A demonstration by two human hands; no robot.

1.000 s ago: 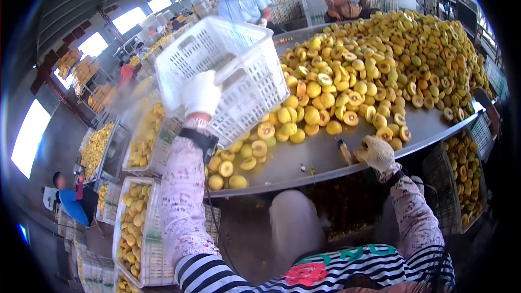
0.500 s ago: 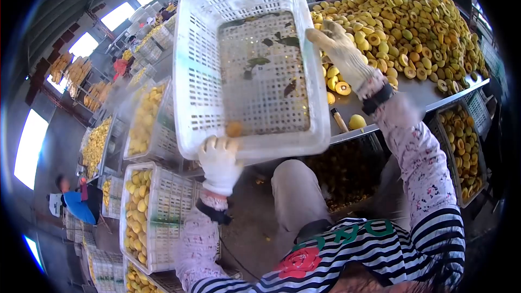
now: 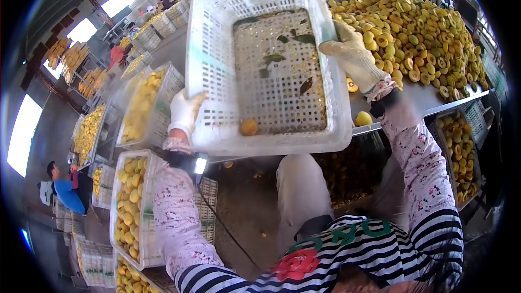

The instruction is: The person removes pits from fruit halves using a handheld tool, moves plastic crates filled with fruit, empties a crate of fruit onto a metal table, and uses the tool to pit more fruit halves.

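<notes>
aloft, pinching a white rectangular plastic crate (image 3: 271, 145) containing one round orange fruit (image 3: 249, 127) by opposite sides with white-gloved left hand (image 3: 184, 112) and cream-gloved right hand (image 3: 356, 59).

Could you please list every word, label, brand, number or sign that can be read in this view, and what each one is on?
No text can be read with certainty.
Striped shirt: large green lettering, turned and partly folded, so I cannot make out the word.
White crate in the hands: no legible text on the sides that show.
Stacked crates at left: too small and blurred to tell whether anything is printed.
</notes>
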